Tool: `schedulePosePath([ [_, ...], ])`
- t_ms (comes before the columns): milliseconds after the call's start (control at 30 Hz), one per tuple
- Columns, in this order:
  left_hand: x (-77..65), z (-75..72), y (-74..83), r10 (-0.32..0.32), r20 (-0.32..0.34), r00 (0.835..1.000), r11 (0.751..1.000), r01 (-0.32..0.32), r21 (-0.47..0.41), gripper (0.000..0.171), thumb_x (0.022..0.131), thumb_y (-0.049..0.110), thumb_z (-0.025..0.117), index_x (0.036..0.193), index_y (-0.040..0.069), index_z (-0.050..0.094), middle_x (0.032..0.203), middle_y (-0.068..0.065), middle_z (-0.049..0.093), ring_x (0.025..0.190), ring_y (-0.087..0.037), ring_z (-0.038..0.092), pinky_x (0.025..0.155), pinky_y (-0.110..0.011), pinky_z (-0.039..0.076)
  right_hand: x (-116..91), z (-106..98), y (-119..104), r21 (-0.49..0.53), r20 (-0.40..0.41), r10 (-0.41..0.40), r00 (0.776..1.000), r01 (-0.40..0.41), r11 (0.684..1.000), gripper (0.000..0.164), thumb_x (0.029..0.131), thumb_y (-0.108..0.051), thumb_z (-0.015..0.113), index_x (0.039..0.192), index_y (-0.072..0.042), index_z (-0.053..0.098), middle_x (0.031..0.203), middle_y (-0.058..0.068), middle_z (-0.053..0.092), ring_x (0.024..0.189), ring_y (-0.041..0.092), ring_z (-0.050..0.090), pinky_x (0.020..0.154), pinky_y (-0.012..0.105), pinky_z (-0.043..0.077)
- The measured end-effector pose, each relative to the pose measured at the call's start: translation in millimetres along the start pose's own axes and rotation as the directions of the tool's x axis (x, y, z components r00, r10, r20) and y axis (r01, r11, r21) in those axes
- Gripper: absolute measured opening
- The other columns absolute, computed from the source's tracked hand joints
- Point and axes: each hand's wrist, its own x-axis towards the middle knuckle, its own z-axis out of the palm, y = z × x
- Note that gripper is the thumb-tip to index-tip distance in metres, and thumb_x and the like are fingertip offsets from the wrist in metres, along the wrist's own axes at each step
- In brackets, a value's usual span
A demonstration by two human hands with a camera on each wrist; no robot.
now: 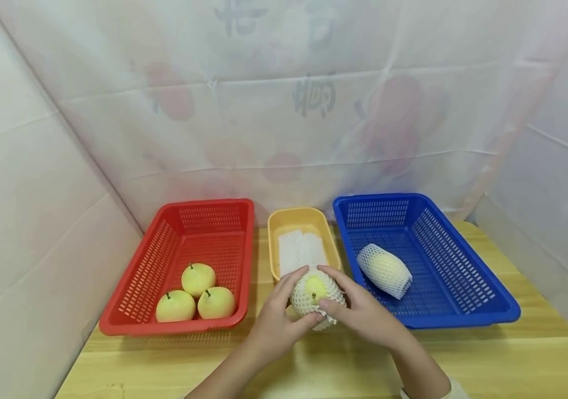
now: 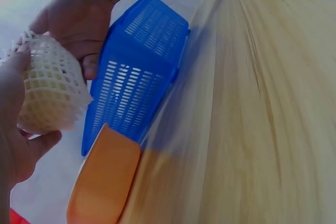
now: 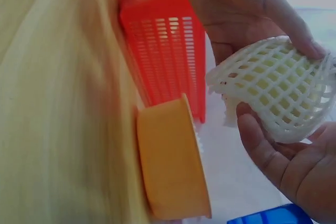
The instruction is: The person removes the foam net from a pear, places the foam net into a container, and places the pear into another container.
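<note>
Between my two hands is a yellow pear [image 1: 316, 286] in a white foam net sleeve [image 2: 55, 85], held above the table in front of the yellow tray. My left hand [image 1: 279, 321] grips it from the left, thumb along its near side. From the right, my right hand [image 1: 366, 313] holds it with the thumb near the stem and fingers on the far side. The pear's top and stem show through the sleeve's opening in the head view. In the right wrist view the netting [image 3: 278, 85] spreads over the fruit, its lower edge loose.
A red basket [image 1: 251, 249] on the left holds three bare pears [image 1: 199, 280]. Flat foam net sleeves [image 1: 301, 249] lie in the yellow tray [image 1: 331, 244]. The blue basket [image 1: 463, 249] on the right contains a sleeved pear [image 1: 385, 270]. Printed cloth [image 1: 284, 133] hangs behind the wooden table [image 1: 343, 366].
</note>
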Motion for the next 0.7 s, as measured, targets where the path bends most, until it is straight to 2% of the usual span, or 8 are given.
schedulePosePath([
  [67,-1.5,-3.5,-0.6,-0.046,0.034,0.998,0.997,0.048,-0.055,0.083,0.085,0.042,0.074,0.154,0.032,0.028,0.152,-0.001,0.041,0.125,-0.021,0.055,0.099,-0.033,0.051,0,3,0,-0.009,0.007,0.009,1.000,-0.009,1.000,0.058,0.102,-0.020,0.052,0.154,-0.021,0.026,0.131,0.017,0.052,0.102,0.023,0.064,0.080,0.033,0.059],
  [167,-3.7,-6.9,-2.1,-0.099,0.075,0.992,0.991,0.105,-0.078,0.084,0.086,0.045,0.072,0.155,0.036,0.024,0.157,0.000,0.034,0.131,-0.022,0.050,0.101,-0.031,0.049,0,6,1,-0.045,0.002,0.030,1.000,-0.030,0.999,0.057,0.103,-0.023,0.051,0.154,-0.024,0.026,0.129,0.014,0.056,0.100,0.022,0.066,0.079,0.034,0.059],
  [267,-6.4,-9.2,-3.7,-0.140,0.114,0.983,0.980,0.155,-0.128,0.082,0.087,0.044,0.071,0.154,0.037,0.025,0.159,-0.001,0.029,0.135,-0.024,0.046,0.099,-0.030,0.050,0,9,2,-0.123,-0.017,0.052,0.999,-0.054,0.991,0.052,0.105,-0.029,0.047,0.154,-0.028,0.029,0.138,0.012,0.054,0.110,0.025,0.063,0.085,0.039,0.056],
  [400,-9.6,-11.5,-8.9,-0.166,0.157,0.974,0.959,0.196,-0.206,0.074,0.088,0.039,0.072,0.151,0.035,0.033,0.151,-0.001,0.042,0.129,-0.025,0.052,0.092,-0.027,0.054,0,12,1,-0.208,-0.018,0.035,0.999,-0.038,0.977,0.045,0.107,-0.033,0.037,0.152,-0.025,0.036,0.150,0.008,0.046,0.121,0.029,0.057,0.091,0.046,0.053],
  [467,-10.5,-12.3,-12.1,-0.171,0.178,0.969,0.950,0.210,-0.229,0.069,0.088,0.038,0.072,0.148,0.034,0.038,0.143,-0.001,0.049,0.125,-0.024,0.055,0.089,-0.026,0.055,0,13,1,-0.231,-0.015,0.024,1.000,-0.027,0.973,0.044,0.108,-0.033,0.035,0.150,-0.023,0.040,0.150,0.005,0.046,0.124,0.031,0.055,0.095,0.050,0.051],
  [600,-11.7,-13.7,-17.1,-0.181,0.212,0.960,0.947,0.229,-0.227,0.063,0.089,0.038,0.071,0.144,0.035,0.042,0.135,0.000,0.054,0.118,-0.022,0.059,0.085,-0.025,0.056,-1,16,3,-0.300,-0.031,0.003,1.000,-0.012,0.954,0.043,0.107,-0.035,0.038,0.148,-0.022,0.045,0.150,0.000,0.047,0.137,0.028,0.044,0.108,0.060,0.037],
  [700,-12.8,-15.4,-20.6,-0.197,0.228,0.954,0.948,0.244,-0.202,0.062,0.089,0.041,0.071,0.144,0.036,0.042,0.133,0.000,0.056,0.116,-0.020,0.060,0.084,-0.025,0.056,-1,18,6,-0.330,-0.029,-0.008,1.000,-0.002,0.944,0.045,0.105,-0.037,0.044,0.148,-0.024,0.044,0.149,-0.001,0.047,0.135,0.027,0.047,0.106,0.059,0.040],
])
